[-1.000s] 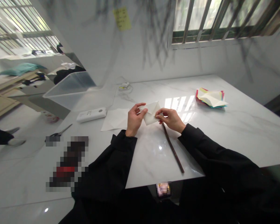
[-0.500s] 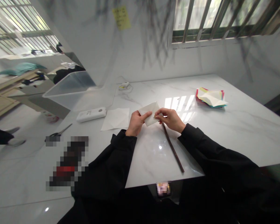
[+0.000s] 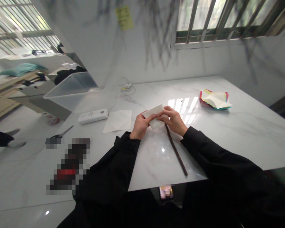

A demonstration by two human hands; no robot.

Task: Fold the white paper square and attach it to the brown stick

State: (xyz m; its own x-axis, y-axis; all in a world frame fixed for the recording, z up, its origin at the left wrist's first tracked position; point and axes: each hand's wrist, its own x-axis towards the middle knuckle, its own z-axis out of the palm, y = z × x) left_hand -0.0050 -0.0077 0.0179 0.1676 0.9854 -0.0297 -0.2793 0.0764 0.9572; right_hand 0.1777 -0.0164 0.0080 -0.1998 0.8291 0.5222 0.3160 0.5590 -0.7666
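Note:
Between my hands, above the table, is a folded piece of white paper (image 3: 154, 111). My left hand (image 3: 140, 126) grips its left side, with the thumb lying across the front. On its right side, my right hand (image 3: 173, 120) pinches the paper with thumb and fingers. A thin dark brown stick (image 3: 177, 152) lies on the table below my right hand, its far end close under the fingers. To the left of my left hand a creased white sheet (image 3: 118, 120) lies flat.
A white oblong device (image 3: 93, 116), scissors (image 3: 59, 135) and a blurred-out dark object (image 3: 70, 164) are on the left. Behind stand a clear plastic bin (image 3: 73, 91) and a small cable (image 3: 127, 88). Coloured papers (image 3: 215, 99) are stacked at the back right of the marble-patterned table (image 3: 247, 136).
The folded paper has turned and tilted slightly in my hands. My left hand has shifted a little to the right, and the right fingers have moved along the paper.

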